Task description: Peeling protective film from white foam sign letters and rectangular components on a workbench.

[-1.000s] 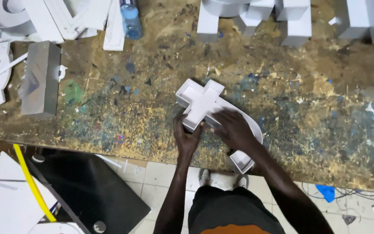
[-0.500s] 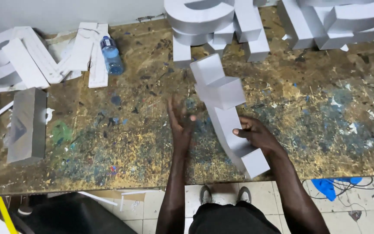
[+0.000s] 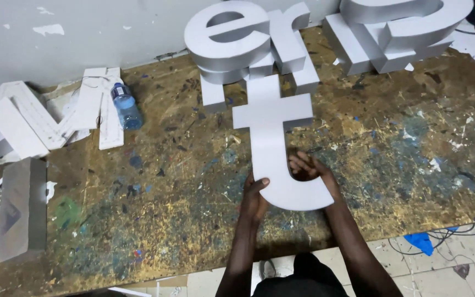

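Two hands grasp one grey sign letter (image 3: 275, 137), cross-barred with a hooked foot, lying face up on the paint-stained bench (image 3: 391, 159). Left hand (image 3: 254, 199) clasps the letter's lower left edge; right hand (image 3: 310, 168) curls over the hook's inner edge. Its top touches a stack of grey letters (image 3: 248, 41) at the wall. Open bench lies left and right of the letter. One blue-capped bottle (image 3: 126, 106) lies beside flat white letters (image 3: 23, 124); one grey block (image 3: 22, 208) sits at the bench's left end.

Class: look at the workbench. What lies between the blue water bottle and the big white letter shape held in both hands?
In the head view, only bare paint-stained benchtop lies between the water bottle and the letter shape.
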